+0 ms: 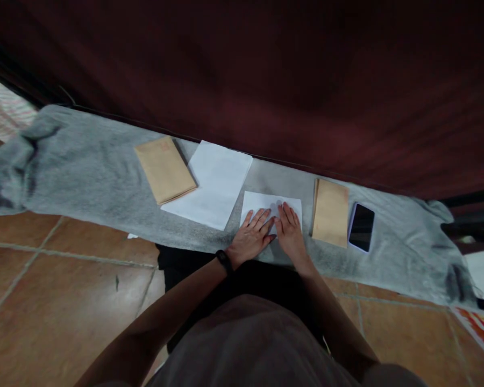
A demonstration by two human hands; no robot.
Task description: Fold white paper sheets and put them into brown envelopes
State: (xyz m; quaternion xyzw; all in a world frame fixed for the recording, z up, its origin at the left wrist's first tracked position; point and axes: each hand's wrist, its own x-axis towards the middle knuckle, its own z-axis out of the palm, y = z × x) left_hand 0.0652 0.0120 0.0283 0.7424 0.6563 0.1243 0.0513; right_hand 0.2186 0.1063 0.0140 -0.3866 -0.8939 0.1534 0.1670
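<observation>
A folded white sheet of paper lies on a grey cloth spread on the floor. My left hand and my right hand both rest flat on the sheet's near half, fingers stretched out and close together. A black band sits on my left wrist. Neither hand holds anything.
A stack of white paper and a brown envelope lie to the left. Another brown envelope pile and a black phone lie to the right. A dark red curtain hangs behind the cloth. Brown floor tiles are in front.
</observation>
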